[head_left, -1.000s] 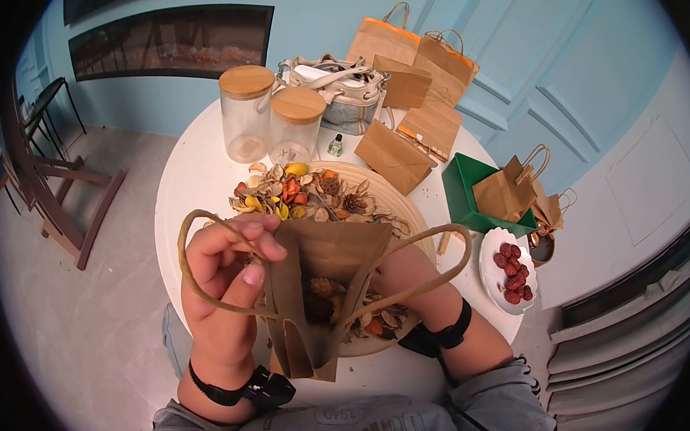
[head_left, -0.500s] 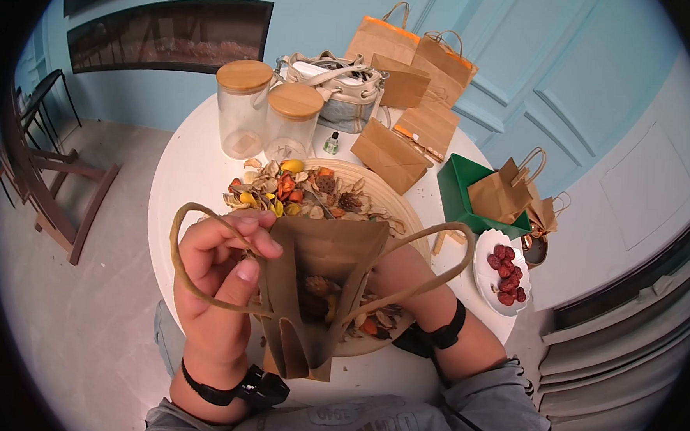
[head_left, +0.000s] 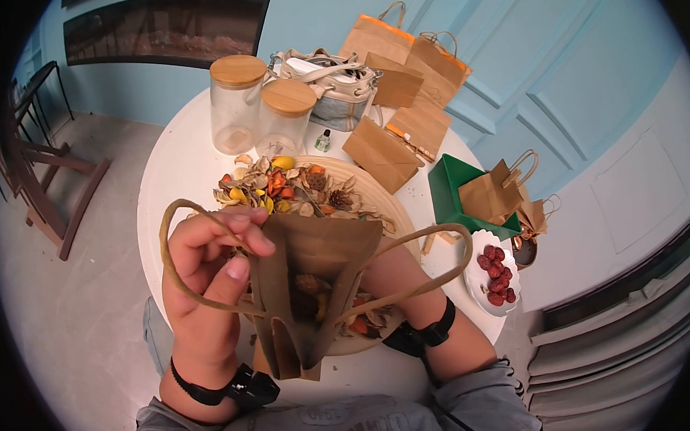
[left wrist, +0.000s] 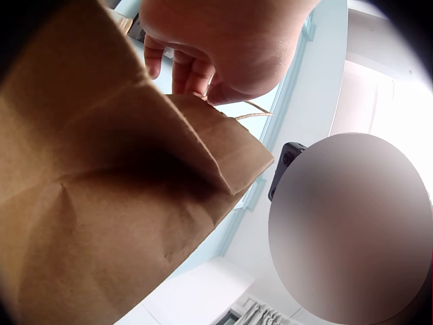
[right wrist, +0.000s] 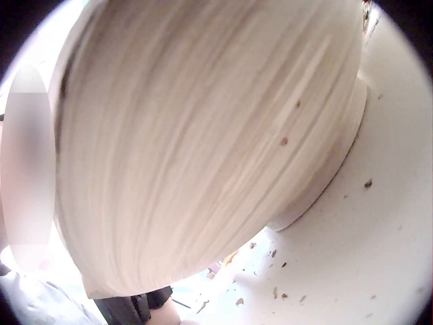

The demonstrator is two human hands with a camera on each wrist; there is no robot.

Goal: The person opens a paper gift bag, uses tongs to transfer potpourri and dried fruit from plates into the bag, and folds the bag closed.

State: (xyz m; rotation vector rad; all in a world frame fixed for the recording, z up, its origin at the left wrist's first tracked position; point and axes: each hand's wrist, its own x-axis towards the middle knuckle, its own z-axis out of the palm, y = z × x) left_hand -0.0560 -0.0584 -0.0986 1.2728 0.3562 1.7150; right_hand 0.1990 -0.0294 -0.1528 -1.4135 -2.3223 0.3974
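A brown paper bag [head_left: 320, 245] with two twisted handles stands open-topped in front of me, dried pieces and a small cone inside it. My left hand [head_left: 209, 279] pinches its left top edge beside the handle [head_left: 168, 261]. The left wrist view shows the fingertips [left wrist: 196, 78] at that rim. My right arm reaches behind the bag, which hides the fingers; only the near part of the right hand [head_left: 377, 276] shows. Beyond the bag lies a wooden bowl [head_left: 388, 206] with dried petals, orange and yellow pieces [head_left: 272, 184]. Its ridged outside [right wrist: 203, 149] fills the right wrist view.
Two lidded glass jars [head_left: 235, 120], a small bottle [head_left: 323, 141] and a handbag [head_left: 339, 106] stand at the back. Paper bags [head_left: 383, 155] lie back right. A green box [head_left: 448, 190] and a white plate [head_left: 478, 281] of red dried fruit sit right. Crumbs dot the table [right wrist: 399, 223].
The head view has turned slightly right, so the table and things on it shift left in the picture. Both hands and the bag keep the same hold and pose.
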